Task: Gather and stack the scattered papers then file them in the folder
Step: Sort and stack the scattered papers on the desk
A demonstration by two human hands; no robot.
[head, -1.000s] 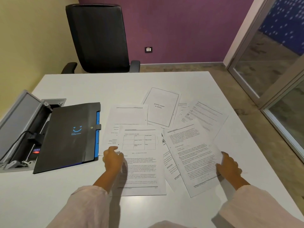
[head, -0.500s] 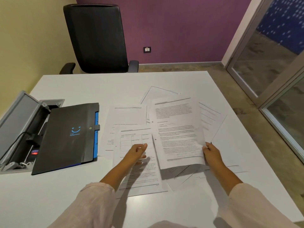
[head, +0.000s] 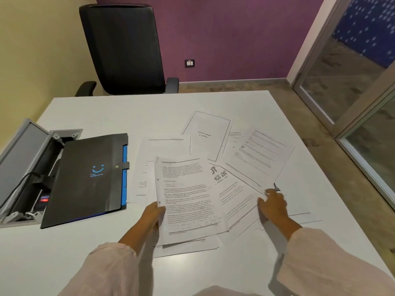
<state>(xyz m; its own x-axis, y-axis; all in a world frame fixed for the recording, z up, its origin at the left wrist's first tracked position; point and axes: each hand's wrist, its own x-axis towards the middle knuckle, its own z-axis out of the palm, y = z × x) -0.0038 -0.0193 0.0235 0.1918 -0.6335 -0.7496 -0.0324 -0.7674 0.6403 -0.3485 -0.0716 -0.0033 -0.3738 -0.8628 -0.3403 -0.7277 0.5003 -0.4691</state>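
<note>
The left hand (head: 154, 214) pinches the left edge of a white printed text sheet (head: 188, 195), its thumb on top and fingers hidden beneath. The right hand (head: 273, 202) presses relaxed fingers on overlapping white sheets (head: 254, 154) scattered across the white table (head: 106, 116); its fingertips blur into the paper. Lower pages are mostly covered. The closed black folder with a blue edge (head: 89, 178) lies left, overlapping an open grey cable box (head: 19, 159).

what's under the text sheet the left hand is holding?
Under the text sheet gripped by the left hand, edges of more sheets stick out at its near side, and a wider page shows to its left. How many lie beneath is hidden.
</note>
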